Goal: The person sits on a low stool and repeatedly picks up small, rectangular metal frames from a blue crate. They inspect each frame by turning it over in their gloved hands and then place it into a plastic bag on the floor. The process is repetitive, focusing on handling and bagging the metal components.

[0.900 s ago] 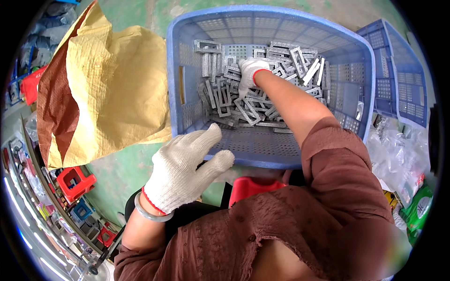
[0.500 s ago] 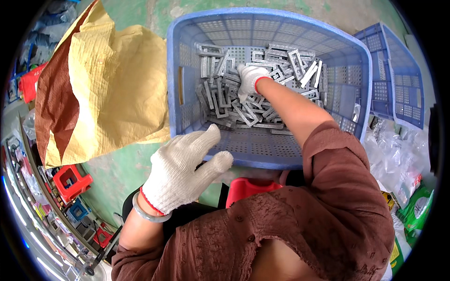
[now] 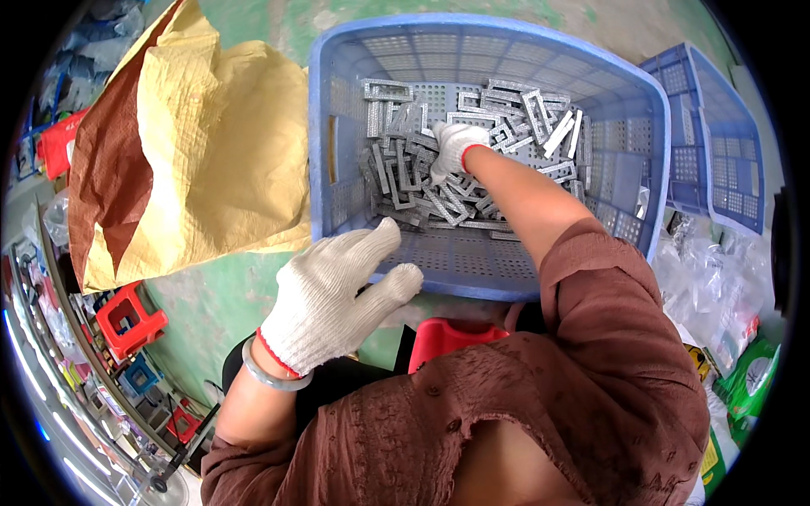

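Observation:
A large blue plastic crate (image 3: 489, 287) with perforated walls stands in front of me. Silvery rectangular metal frames (image 3: 439, 202) lie heaped on its bottom, many of them open in the middle. Inside the crate, my right hand (image 3: 456, 150), in a white knit glove with a red cuff, reaches down onto the left-centre of the heap. Its fingertips are among the frames, and what they grip, if anything, is hidden. My left hand (image 3: 333, 291), gloved the same way, hovers empty by the crate's near left corner, thumb and fingers apart.
A yellow and brown woven sack (image 3: 224, 143) lies against the crate's left side. Another blue crate (image 3: 726, 135) stands at the right, above clear plastic bags (image 3: 704, 278). Red stools (image 3: 131, 320) and loaded shelves are at the left. Something red (image 3: 451, 337) sits just before me.
The view has shifted slightly, so the crate and sack appear a little farther right. My right hand stays at the heap; my left hand keeps its open pose.

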Action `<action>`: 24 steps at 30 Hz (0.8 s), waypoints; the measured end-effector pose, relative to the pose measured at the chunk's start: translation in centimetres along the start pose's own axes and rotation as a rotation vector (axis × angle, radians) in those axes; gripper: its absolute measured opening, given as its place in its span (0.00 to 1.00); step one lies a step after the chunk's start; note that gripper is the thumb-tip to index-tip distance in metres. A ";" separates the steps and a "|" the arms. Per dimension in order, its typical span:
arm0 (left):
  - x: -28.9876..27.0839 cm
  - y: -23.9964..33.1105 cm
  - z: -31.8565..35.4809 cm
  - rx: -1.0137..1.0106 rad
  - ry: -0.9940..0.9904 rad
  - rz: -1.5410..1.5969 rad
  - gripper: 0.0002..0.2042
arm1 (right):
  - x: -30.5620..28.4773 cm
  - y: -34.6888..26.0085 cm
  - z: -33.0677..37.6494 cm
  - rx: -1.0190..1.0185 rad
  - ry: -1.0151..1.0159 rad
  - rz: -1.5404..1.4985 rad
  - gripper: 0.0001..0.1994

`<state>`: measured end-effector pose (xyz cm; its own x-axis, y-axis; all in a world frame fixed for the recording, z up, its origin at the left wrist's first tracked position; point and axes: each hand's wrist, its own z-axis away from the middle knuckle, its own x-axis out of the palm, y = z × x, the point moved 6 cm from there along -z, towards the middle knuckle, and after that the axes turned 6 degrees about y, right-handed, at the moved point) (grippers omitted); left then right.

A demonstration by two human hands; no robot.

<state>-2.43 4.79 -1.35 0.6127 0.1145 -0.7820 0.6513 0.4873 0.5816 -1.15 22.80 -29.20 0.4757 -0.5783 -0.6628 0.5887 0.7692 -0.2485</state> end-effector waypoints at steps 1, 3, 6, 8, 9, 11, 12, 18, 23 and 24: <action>0.0 -0.1 0.1 -0.031 -0.002 0.013 0.21 | 0.2 0.2 -0.3 -0.005 -0.002 -0.020 0.41; -0.2 -0.2 0.2 -0.009 0.035 0.031 0.21 | 0.3 0.7 -0.6 -0.011 -0.020 -0.119 0.41; -0.3 0.0 0.5 0.118 0.099 0.021 0.19 | 1.1 2.1 -1.7 -0.037 -0.016 -0.336 0.44; -0.6 0.4 0.6 0.171 0.072 -0.012 0.18 | 1.9 3.4 -2.2 -0.059 0.006 -0.539 0.43; -0.6 0.4 0.7 0.172 0.046 -0.030 0.19 | 1.4 3.6 -1.0 0.011 -0.018 -0.640 0.40; -0.8 0.8 0.8 0.191 -0.019 -0.075 0.21 | 3.8 5.2 -1.8 -0.133 -0.051 -1.096 0.35; -0.9 0.8 0.9 0.213 -0.018 -0.093 0.22 | 4.6 5.6 -1.9 -0.210 -0.072 -1.320 0.33; -0.1 -0.6 1.8 -0.122 -0.049 -0.037 0.24 | 5.1 6.4 2.6 -0.081 -0.418 -1.971 0.16; -0.7 0.9 1.1 -0.150 -0.126 -0.061 0.23 | -0.3 2.5 7.5 -0.698 -0.554 -2.060 0.22; -0.9 1.3 0.8 -0.170 -0.149 -0.046 0.22 | -2.4 0.9 9.6 -0.855 -0.554 -2.064 0.24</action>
<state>-1.80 4.60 0.27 0.6516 -0.0347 -0.7578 0.6033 0.6293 0.4899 4.51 22.25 -21.10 -0.0333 -0.3459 0.9377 0.1069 -0.9340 -0.3408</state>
